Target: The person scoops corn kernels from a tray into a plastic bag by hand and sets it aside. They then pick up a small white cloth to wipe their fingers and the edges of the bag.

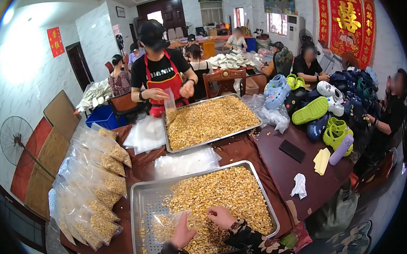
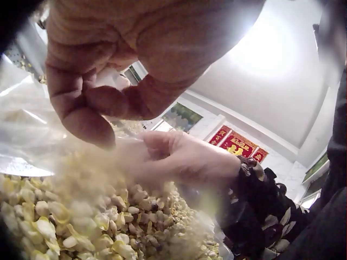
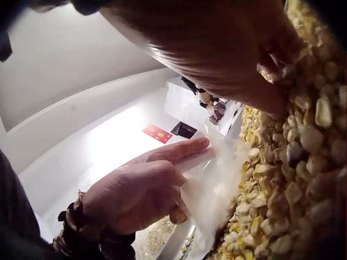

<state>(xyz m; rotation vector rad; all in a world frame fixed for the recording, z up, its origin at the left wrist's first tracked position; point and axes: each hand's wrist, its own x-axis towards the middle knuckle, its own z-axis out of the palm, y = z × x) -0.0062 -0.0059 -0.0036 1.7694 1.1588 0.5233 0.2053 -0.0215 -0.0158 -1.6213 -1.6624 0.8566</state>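
Note:
A clear plastic bag (image 1: 163,227) with some corn kernels in it lies low over the near metal tray (image 1: 137,201). My left hand (image 1: 183,231) pinches this bag at its mouth, and its curled fingers show large in the left wrist view (image 2: 108,70). To the right of the bag, my right hand (image 1: 222,217) is down at the heap of dried corn kernels (image 1: 237,188), its fingers curled around some. Pale kernels show by those fingers in the right wrist view, where the bag's cloudy film (image 3: 211,189) hangs from my left hand (image 3: 141,187).
Several filled bags (image 1: 101,190) lean together left of the tray. Flat empty bags (image 1: 188,163) lie beyond it, before a second corn tray (image 1: 213,120), where a person in a red apron (image 1: 166,81) holds a bag. Rightward are a phone (image 1: 292,150) and piled clogs (image 1: 310,109).

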